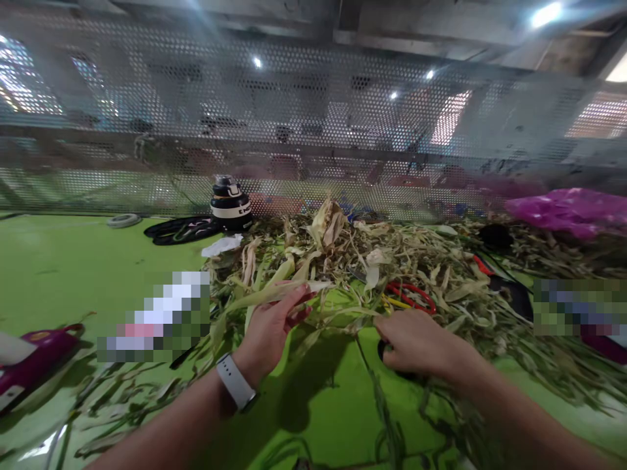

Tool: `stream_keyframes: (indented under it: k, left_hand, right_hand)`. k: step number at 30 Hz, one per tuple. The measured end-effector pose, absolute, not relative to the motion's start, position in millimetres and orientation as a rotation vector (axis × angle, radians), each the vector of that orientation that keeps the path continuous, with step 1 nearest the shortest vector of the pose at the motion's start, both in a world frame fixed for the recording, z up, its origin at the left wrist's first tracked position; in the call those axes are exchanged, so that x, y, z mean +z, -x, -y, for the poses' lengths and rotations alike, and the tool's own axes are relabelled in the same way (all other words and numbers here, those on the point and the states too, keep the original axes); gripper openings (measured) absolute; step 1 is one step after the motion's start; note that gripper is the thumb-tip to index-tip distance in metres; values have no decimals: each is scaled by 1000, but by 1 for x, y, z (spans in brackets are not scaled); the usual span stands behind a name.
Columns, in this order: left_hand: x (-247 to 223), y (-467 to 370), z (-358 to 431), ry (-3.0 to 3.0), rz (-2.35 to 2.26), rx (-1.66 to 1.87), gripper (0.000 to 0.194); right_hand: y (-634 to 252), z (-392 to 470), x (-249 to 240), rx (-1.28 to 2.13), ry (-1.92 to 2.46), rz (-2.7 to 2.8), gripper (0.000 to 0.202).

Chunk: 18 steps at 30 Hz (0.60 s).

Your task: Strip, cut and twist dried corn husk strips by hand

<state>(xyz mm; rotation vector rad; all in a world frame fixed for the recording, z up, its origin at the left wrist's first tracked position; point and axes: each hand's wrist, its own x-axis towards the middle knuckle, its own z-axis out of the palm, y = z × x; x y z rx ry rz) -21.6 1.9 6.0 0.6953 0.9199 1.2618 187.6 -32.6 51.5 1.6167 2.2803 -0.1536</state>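
My left hand (274, 326), a pale watch strap (236, 382) on its wrist, is closed on pale green corn husk (255, 297) at the near edge of the pile. My right hand (411, 343) is a fist at the right of the bare green patch. A dark rounded thing (381, 350) shows under its fingers, too hidden to name. Thin husk strips (350, 313) stretch between the hands. Just beyond my right hand lie red-handled scissors (416, 295) and a yellow stick-like piece (396, 301).
Loose dry husks (441, 261) cover the green table (59, 261). A black-and-white bottle (231, 205) stands at the back, before a perforated metal screen (294, 111). A purple glue gun (42, 349) lies left, a roll of tape (123, 220) behind it. A magenta plastic bag (568, 209) sits back right.
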Motion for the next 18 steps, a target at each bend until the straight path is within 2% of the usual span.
stream_keyframes:
  k: [9,18]
  left_hand:
    - [7,21,-2,-687,-921,1269,27]
    - [-1,20,-2,-765,-836,1260,27]
  right_hand:
    - [-205,52,55,-61,-1824,-2064,34]
    - [-224,97,50,-145,-1821,-2141,20]
